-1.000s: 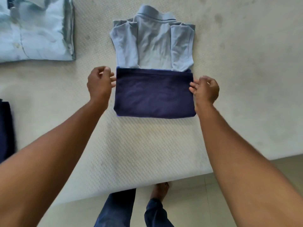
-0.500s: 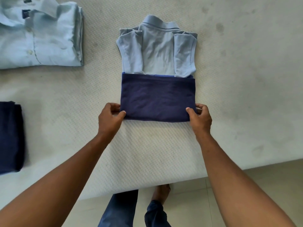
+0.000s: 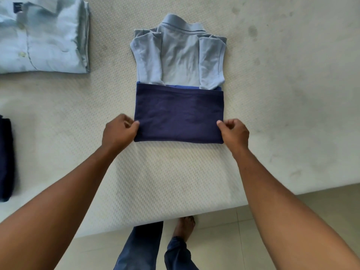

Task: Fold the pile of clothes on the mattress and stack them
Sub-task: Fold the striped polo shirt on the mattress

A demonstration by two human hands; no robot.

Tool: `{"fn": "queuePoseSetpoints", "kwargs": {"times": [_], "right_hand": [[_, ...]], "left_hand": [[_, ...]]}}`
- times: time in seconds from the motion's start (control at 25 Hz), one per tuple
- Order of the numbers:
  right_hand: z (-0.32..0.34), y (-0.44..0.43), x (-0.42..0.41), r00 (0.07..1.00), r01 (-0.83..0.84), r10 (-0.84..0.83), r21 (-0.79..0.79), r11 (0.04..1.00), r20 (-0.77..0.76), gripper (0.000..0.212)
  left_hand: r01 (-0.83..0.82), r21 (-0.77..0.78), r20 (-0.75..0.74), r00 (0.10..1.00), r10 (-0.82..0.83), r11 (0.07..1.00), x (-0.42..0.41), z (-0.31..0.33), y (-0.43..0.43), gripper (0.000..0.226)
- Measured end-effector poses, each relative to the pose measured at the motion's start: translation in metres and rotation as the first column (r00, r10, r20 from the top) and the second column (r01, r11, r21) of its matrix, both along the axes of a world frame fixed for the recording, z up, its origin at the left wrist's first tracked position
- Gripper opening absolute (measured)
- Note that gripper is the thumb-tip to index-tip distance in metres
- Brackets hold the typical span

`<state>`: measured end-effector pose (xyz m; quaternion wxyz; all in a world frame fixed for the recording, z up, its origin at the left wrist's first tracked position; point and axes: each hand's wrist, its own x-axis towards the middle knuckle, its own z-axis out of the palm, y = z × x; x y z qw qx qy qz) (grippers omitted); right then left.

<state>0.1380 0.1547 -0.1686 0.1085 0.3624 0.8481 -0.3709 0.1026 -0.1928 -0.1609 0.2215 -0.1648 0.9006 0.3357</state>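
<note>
Both hands pinching near corners of polo shirt [image 3: 178, 75]: left hand [image 3: 119, 131], right hand [image 3: 234, 133]. Navy knit half folded into flat rectangle on quilted mattress [image 3: 165, 182].

The polo shirt [image 3: 179, 61] lies mid-mattress [image 3: 282, 114], collar farthest from the person, hem folded up over its body. The left hand [image 3: 118, 133] and right hand [image 3: 234, 133] pinch its 2 near corners. A button shirt [image 3: 42, 36] lies at the far left, and a folded garment [image 3: 5, 158] at the near left edge.
</note>
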Motion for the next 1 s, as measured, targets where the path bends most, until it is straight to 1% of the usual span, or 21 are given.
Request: {"fn": "queuePoseSetpoints", "kwargs": {"times": [0.08,0.16,0.2,0.28,0.36,0.44,0.52,0.6,0.72,0.84,0.88,0.92,1.0], "right_hand": [[-0.001,-0.004,-0.035,0.997,0.040,-0.043,-0.048,0.998,-0.068,0.032],[-0.005,-0.006,-0.067,0.993,0.049,-0.052,-0.026,0.998,-0.105,0.030],[-0.010,-0.005,-0.078,0.993,0.049,-0.049,-0.002,0.999,-0.107,0.027],[-0.015,-0.004,-0.085,0.992,0.057,-0.053,0.031,0.998,-0.111,0.020],[-0.015,-0.002,-0.084,0.983,0.087,-0.084,0.015,0.996,-0.162,0.016],[-0.017,0.000,-0.086,0.970,0.105,-0.100,0.010,0.994,-0.223,0.013],[-0.021,0.000,-0.092,0.969,0.111,-0.099,0.041,0.993,-0.228,0.013],[-0.028,-0.003,-0.096,0.979,0.112,-0.095,0.094,0.989,-0.178,0.021],[-0.027,-0.013,-0.079,0.992,0.106,-0.095,0.142,0.984,-0.082,0.043],[-0.016,-0.022,-0.038,0.999,0.002,-0.007,0.161,0.987,0.031,0.053],[-0.010,-0.024,-0.025,0.998,-0.014,0.007,0.126,0.992,0.055,0.053],[-0.004,-0.024,-0.015,0.998,0.006,-0.010,0.065,0.998,0.056,0.052],[0.005,-0.019,-0.004,0.998,0.056,-0.055,-0.040,0.998,0.027,0.049]], "left_hand": [[-0.032,0.078,-0.070,0.997,0.038,0.996,-0.029,0.001,0.012,0.043],[-0.072,0.100,-0.107,0.991,0.083,0.992,-0.062,-0.003,0.023,0.050],[-0.096,0.091,-0.112,0.988,0.105,0.991,-0.075,-0.006,0.027,0.047],[-0.140,0.057,-0.129,0.981,0.146,0.989,-0.088,-0.014,0.030,0.031],[-0.175,0.060,-0.195,0.963,0.184,0.983,-0.091,-0.022,0.028,0.017],[-0.179,0.077,-0.282,0.940,0.194,0.981,-0.091,-0.028,0.026,0.013],[-0.175,0.069,-0.327,0.926,0.188,0.982,-0.095,-0.033,0.024,0.015],[-0.169,0.039,-0.312,0.934,0.172,0.985,-0.099,-0.035,0.024,0.022],[-0.125,-0.007,-0.239,0.964,0.119,0.992,-0.083,-0.025,0.025,0.039],[-0.037,0.011,-0.119,0.992,0.038,0.999,-0.047,-0.016,0.019,0.056],[0.008,0.035,-0.076,0.997,-0.005,0.999,-0.034,-0.012,0.014,0.063],[0.057,0.077,-0.037,0.998,-0.055,0.995,-0.023,-0.007,0.010,0.069],[0.115,0.189,0.010,0.993,-0.119,0.975,-0.009,0.000,0.000,0.076]]}}
